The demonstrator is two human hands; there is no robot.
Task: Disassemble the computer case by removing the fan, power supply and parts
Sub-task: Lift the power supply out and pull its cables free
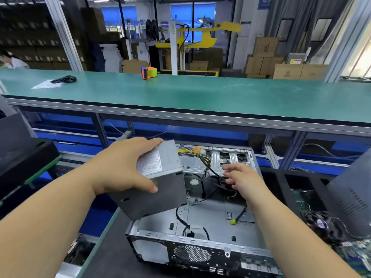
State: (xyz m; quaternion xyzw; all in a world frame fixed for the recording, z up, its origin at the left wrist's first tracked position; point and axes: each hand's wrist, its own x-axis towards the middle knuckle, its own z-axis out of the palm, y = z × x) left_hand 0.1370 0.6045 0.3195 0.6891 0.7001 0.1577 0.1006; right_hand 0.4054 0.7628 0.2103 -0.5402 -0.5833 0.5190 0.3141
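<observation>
Left hand point(120, 167) gripped the supply point(158, 181), lifted clear above the case point(192, 223). Right hand point(241, 179), fingers loose, reached its cables point(206, 163), holding nothing I could confirm. Supply nearly out, I judged; cables remained, fan not seen.

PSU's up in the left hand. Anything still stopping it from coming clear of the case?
Yes. The left hand holds the PSU tilted above the case, but its cable bundle runs from its far side down into the case. The right hand is at those cables. No other obstruction is visible.
</observation>
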